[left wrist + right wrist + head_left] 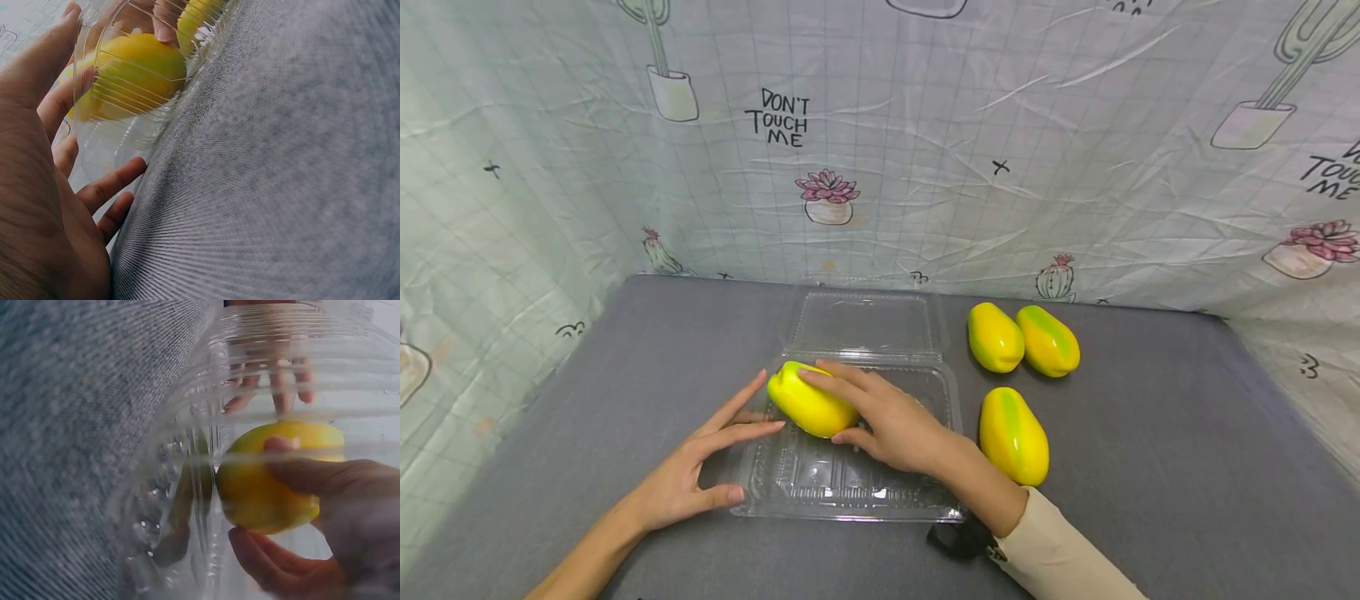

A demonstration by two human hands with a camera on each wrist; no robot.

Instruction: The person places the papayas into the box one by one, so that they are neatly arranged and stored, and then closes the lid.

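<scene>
The worktop (1150, 467) is viewed by the head camera from above, forward and down, with the patterned sheet (925, 192) at 12 o'clock and the clear tray (850, 510) at 6. The left-wrist view is set low and close, rolled so the worktop is shown at 3 o'clock, the left hand (44, 187) at 9. By the right-wrist camera, also low and near, a yellow fruit (269, 487) is faced through clear plastic, with the worktop at 9, the right hand (362, 515) at 4. Fruit, tray and both hands are shared by all views.
</scene>
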